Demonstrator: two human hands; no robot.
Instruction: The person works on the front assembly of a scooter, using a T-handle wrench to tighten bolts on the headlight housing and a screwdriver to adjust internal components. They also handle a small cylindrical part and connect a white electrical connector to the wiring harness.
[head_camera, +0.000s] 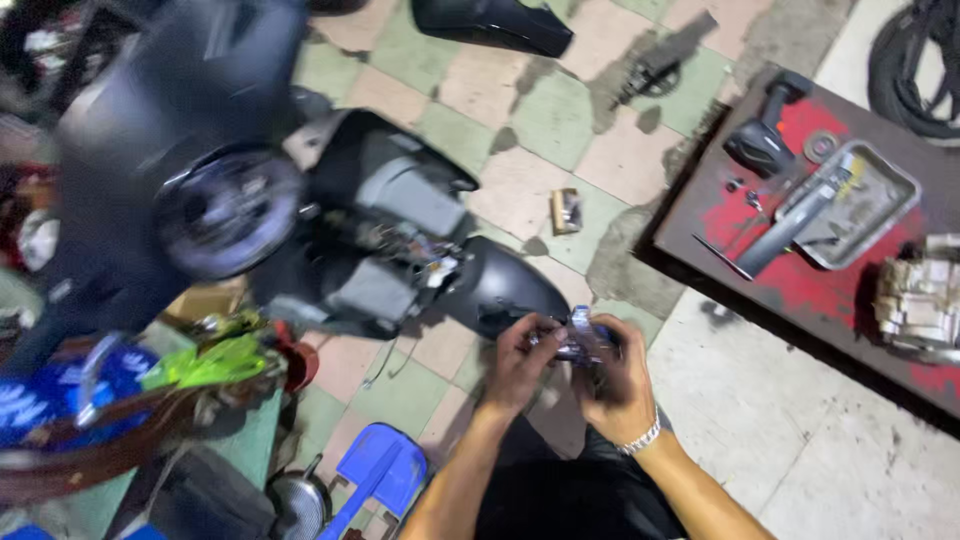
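Packages and labels on the workshop floor

One small box (566, 210) lies on the tiled floor (520, 130), well apart from the other items; it is rectangular, tan and dark, blurred. A blue item with white markings (40, 395) sits at the left edge; its kind cannot be told. No signs or screens are visible.

Glossy black plastic scooter panels (500, 285), a worn red-painted board (800, 270), a dull metal tray (880, 195).
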